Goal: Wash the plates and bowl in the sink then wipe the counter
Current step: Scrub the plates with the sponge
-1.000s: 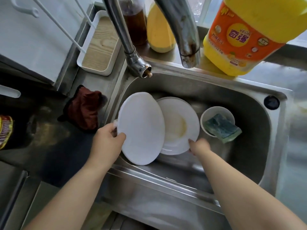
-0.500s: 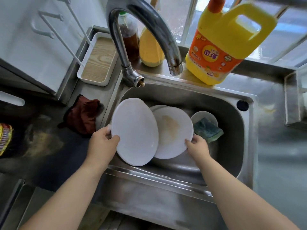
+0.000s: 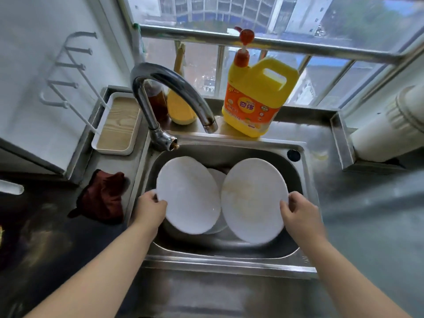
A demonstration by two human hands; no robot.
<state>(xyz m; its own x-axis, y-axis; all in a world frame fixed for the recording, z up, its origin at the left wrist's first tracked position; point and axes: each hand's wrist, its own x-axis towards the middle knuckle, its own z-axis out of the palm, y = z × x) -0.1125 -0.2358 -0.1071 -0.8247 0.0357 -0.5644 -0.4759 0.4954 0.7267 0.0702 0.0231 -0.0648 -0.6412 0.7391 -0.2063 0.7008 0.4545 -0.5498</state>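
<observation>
Over the steel sink [image 3: 305,193] I hold two white plates tilted up. My left hand [image 3: 150,208] grips the left plate [image 3: 188,196] by its lower left rim. My right hand [image 3: 298,211] grips the right plate [image 3: 252,200], which carries a yellowish smear, by its right rim. A third white plate [image 3: 218,177] lies below, showing between the two. The bowl and the sponge are hidden behind the right plate.
The faucet [image 3: 174,97] arches over the sink's back left. A yellow detergent jug [image 3: 254,97] and two bottles stand on the sill behind. A dark red cloth [image 3: 104,196] lies on the counter to the left, beside a white tray [image 3: 117,125].
My right hand has lifted the smeared plate up and to the right, so it now covers the bowl and sponge. The camera has tilted up, showing the window.
</observation>
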